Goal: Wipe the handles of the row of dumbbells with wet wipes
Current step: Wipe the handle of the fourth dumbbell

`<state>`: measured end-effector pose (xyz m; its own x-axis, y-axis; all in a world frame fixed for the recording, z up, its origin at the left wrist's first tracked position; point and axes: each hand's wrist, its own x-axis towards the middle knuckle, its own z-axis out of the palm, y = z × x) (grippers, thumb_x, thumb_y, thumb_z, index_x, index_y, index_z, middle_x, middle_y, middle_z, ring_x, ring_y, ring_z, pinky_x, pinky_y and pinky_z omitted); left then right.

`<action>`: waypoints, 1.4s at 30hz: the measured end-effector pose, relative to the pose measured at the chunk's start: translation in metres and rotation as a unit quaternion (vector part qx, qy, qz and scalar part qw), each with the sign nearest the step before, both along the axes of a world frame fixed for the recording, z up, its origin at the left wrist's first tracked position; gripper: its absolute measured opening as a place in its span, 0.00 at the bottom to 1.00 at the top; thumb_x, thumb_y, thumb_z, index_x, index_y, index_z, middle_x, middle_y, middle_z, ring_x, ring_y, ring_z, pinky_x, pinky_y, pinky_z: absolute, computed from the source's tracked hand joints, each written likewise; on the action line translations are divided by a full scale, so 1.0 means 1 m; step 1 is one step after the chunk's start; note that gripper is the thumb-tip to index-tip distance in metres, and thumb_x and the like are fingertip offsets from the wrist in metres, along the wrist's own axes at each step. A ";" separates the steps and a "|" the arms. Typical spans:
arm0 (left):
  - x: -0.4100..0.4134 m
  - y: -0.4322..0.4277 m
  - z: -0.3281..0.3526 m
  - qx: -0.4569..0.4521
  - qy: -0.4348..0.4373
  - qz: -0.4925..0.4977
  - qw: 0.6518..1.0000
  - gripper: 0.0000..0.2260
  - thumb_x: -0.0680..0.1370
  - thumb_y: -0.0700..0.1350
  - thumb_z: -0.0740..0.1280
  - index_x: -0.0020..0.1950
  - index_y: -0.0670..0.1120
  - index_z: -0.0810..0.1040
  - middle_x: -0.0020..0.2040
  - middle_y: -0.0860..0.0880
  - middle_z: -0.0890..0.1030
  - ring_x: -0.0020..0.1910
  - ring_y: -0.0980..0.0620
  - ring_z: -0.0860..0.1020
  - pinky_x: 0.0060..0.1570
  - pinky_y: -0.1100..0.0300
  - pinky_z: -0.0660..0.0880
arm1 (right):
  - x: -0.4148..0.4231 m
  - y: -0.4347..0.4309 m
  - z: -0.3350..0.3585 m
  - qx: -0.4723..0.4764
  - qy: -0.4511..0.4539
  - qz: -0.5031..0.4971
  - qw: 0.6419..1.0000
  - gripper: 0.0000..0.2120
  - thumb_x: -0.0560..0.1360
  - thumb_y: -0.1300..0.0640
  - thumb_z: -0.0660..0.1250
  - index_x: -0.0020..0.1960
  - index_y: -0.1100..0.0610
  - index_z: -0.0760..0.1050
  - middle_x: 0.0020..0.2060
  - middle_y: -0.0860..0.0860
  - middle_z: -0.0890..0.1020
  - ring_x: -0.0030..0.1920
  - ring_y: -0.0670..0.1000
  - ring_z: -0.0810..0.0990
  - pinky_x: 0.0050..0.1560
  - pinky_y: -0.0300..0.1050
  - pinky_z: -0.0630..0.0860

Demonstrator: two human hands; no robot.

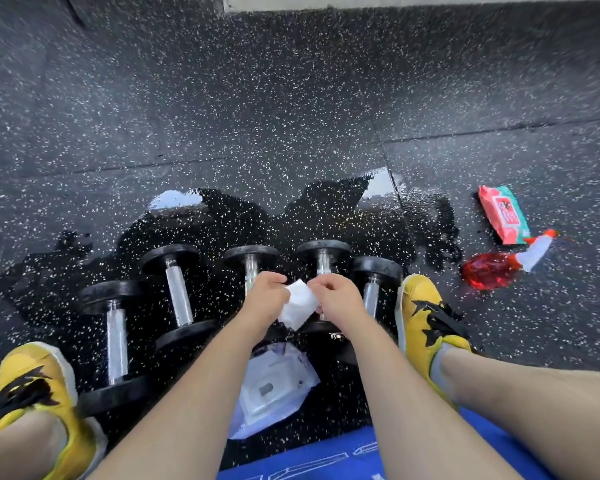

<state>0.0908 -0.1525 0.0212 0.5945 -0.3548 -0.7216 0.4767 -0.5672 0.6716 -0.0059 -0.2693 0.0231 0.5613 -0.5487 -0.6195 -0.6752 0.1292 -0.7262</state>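
Yellow sneakers on both feet: the left shoe (35, 386) and right shoe (423, 313) carry jagged black flashes, black laces and white soles. A pale grey sock (440, 368) shows at the right ankle. The left hand (265, 296), right hand (336, 299), forearms and legs are bare.

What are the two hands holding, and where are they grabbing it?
Both hands hold one white wet wipe. The left hand pinches its left edge and the right hand pinches its right edge, so it hangs between them.
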 end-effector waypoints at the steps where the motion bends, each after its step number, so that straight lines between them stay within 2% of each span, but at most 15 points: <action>1: -0.002 -0.006 -0.003 0.011 0.003 -0.002 1.000 0.17 0.75 0.34 0.64 0.62 0.47 0.75 0.54 0.48 0.77 0.48 0.51 0.75 0.44 0.56 0.71 | -0.004 -0.004 -0.002 -0.023 0.002 -0.021 1.000 0.07 0.80 0.59 0.64 0.49 0.53 0.81 0.43 0.46 0.82 0.38 0.45 0.78 0.35 0.35 0.73; 4: -0.012 -0.026 -0.008 0.016 0.014 0.026 0.999 0.15 0.73 0.37 0.69 0.58 0.48 0.76 0.53 0.46 0.79 0.49 0.48 0.78 0.45 0.54 0.75 | -0.018 -0.014 -0.008 -0.098 0.022 -0.082 0.992 0.08 0.83 0.58 0.58 0.54 0.54 0.76 0.45 0.46 0.79 0.39 0.42 0.74 0.34 0.34 0.67; 7: -0.018 -0.047 -0.010 -0.027 -0.013 0.072 0.997 0.13 0.74 0.37 0.72 0.56 0.48 0.77 0.52 0.49 0.81 0.47 0.53 0.78 0.44 0.59 0.75 | -0.025 -0.018 -0.015 -0.157 -0.002 -0.110 0.981 0.09 0.82 0.60 0.57 0.54 0.51 0.74 0.45 0.48 0.76 0.39 0.44 0.73 0.35 0.35 0.68; 9: -0.018 -0.062 -0.011 -0.059 -0.020 0.081 0.995 0.11 0.74 0.38 0.72 0.55 0.47 0.79 0.51 0.48 0.82 0.47 0.53 0.80 0.45 0.59 0.76 | -0.023 -0.020 -0.024 -0.166 -0.021 -0.086 0.982 0.08 0.80 0.51 0.62 0.56 0.47 0.78 0.48 0.48 0.78 0.44 0.45 0.76 0.45 0.38 0.72; 11: -0.017 -0.074 -0.013 -0.089 0.012 0.079 0.993 0.10 0.74 0.36 0.70 0.54 0.46 0.80 0.52 0.44 0.84 0.47 0.50 0.82 0.50 0.53 0.80 | -0.023 -0.022 -0.040 -0.166 -0.006 -0.048 0.985 0.16 0.78 0.42 0.61 0.60 0.45 0.79 0.50 0.47 0.80 0.45 0.44 0.77 0.47 0.41 0.74; 13: -0.017 -0.081 -0.017 -0.101 0.021 0.080 0.991 0.11 0.74 0.35 0.69 0.54 0.45 0.81 0.51 0.44 0.85 0.47 0.49 0.83 0.51 0.51 0.81 | -0.018 -0.022 -0.045 -0.164 0.002 -0.065 0.984 0.19 0.79 0.41 0.61 0.64 0.47 0.80 0.51 0.47 0.81 0.44 0.43 0.80 0.47 0.42 0.77; 17: -0.021 -0.081 -0.025 -0.097 -0.046 0.111 0.988 0.06 0.74 0.40 0.73 0.49 0.49 0.82 0.47 0.50 0.85 0.46 0.55 0.83 0.43 0.62 0.78 | -0.001 -0.025 -0.042 -0.153 -0.006 -0.121 0.981 0.10 0.79 0.51 0.66 0.55 0.52 0.82 0.50 0.48 0.81 0.48 0.46 0.79 0.51 0.39 0.74; 20: -0.022 -0.076 -0.032 -0.047 -0.110 0.122 0.985 0.06 0.76 0.42 0.71 0.48 0.52 0.80 0.47 0.54 0.84 0.48 0.58 0.81 0.47 0.62 0.76 | 0.018 -0.026 -0.044 -0.175 0.020 -0.113 0.978 0.07 0.78 0.57 0.65 0.50 0.55 0.82 0.50 0.49 0.79 0.48 0.48 0.77 0.50 0.41 0.71; 26: -0.016 -0.070 -0.058 -0.018 -0.116 0.090 0.989 0.09 0.79 0.45 0.69 0.57 0.51 0.85 0.50 0.59 0.85 0.52 0.61 0.81 0.57 0.61 0.77 | 0.039 -0.030 -0.056 -0.242 0.085 -0.046 0.965 0.14 0.79 0.50 0.64 0.44 0.59 0.81 0.48 0.50 0.77 0.46 0.52 0.76 0.49 0.48 0.74; 28: -0.015 -0.073 -0.060 -0.002 -0.109 0.074 0.991 0.10 0.80 0.44 0.66 0.58 0.48 0.84 0.53 0.56 0.85 0.54 0.57 0.81 0.56 0.60 0.76 | 0.036 -0.029 -0.058 -0.254 0.106 -0.037 0.961 0.17 0.80 0.49 0.62 0.37 0.57 0.77 0.42 0.51 0.78 0.41 0.52 0.77 0.41 0.47 0.73; 30: -0.017 -0.077 -0.065 0.029 -0.083 0.043 0.995 0.11 0.80 0.45 0.62 0.51 0.45 0.84 0.49 0.50 0.85 0.49 0.50 0.82 0.47 0.57 0.75 | 0.030 -0.023 -0.060 -0.249 0.118 -0.045 0.960 0.19 0.79 0.50 0.63 0.30 0.53 0.69 0.37 0.51 0.77 0.36 0.51 0.74 0.35 0.45 0.66; 34: -0.019 -0.072 -0.063 0.013 0.011 0.062 0.998 0.13 0.79 0.45 0.61 0.42 0.43 0.82 0.39 0.49 0.83 0.37 0.50 0.76 0.38 0.55 0.72 | 0.032 -0.014 -0.060 -0.227 0.078 -0.055 0.969 0.18 0.78 0.51 0.66 0.30 0.54 0.72 0.37 0.51 0.78 0.37 0.50 0.74 0.38 0.47 0.69; 37: -0.010 -0.066 -0.057 0.015 0.041 0.069 0.997 0.08 0.75 0.42 0.61 0.36 0.46 0.72 0.32 0.48 0.72 0.35 0.50 0.67 0.33 0.56 0.61 | 0.054 -0.021 -0.055 -0.212 0.078 -0.069 0.972 0.20 0.78 0.53 0.66 0.29 0.56 0.69 0.38 0.53 0.77 0.36 0.51 0.72 0.38 0.45 0.65; 40: -0.001 -0.057 -0.055 0.000 0.075 0.030 0.997 0.09 0.73 0.48 0.65 0.36 0.45 0.77 0.33 0.49 0.78 0.35 0.49 0.72 0.37 0.54 0.68 | 0.056 -0.017 -0.057 -0.189 0.079 -0.094 0.974 0.18 0.78 0.51 0.68 0.31 0.55 0.72 0.40 0.52 0.78 0.39 0.51 0.75 0.40 0.45 0.68; 42: 0.002 -0.049 -0.057 -0.016 0.073 -0.001 0.997 0.10 0.78 0.51 0.67 0.44 0.49 0.85 0.41 0.51 0.85 0.40 0.51 0.80 0.44 0.53 0.78 | 0.045 -0.003 -0.059 -0.161 0.074 -0.109 0.978 0.18 0.77 0.49 0.68 0.30 0.52 0.72 0.38 0.50 0.80 0.38 0.50 0.76 0.37 0.43 0.67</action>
<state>0.0930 -0.2016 -0.0360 0.4835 -0.3800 -0.7886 0.5686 -0.5487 0.6130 0.0394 -0.2727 -0.0357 0.3269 -0.8254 -0.4603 -0.7578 0.0620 -0.6495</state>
